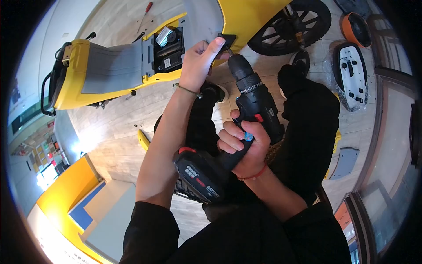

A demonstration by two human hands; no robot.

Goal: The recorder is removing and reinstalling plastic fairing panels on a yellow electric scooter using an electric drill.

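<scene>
My right hand [248, 143] is wrapped around the handle of a black cordless drill [259, 103] with a red switch. The drill points up and away from me, its bit against or close to a small black part [228, 39] at the edge of the yellow electric scooter's [252, 15] body. My left hand [198, 64] is closed at that same spot, thumb pressed on the black part. Its other fingers are partly hidden behind the hand, and the bit's tip is hard to make out.
The scooter's grey seat section [112, 68] stretches left, beside an open compartment with black components. Its wheel [294, 26] is at the upper right. A red-handled screwdriver [148, 7], a white-and-black panel [351, 72], an orange-black shell [355, 29] and a grey panel [345, 163] lie on the floor.
</scene>
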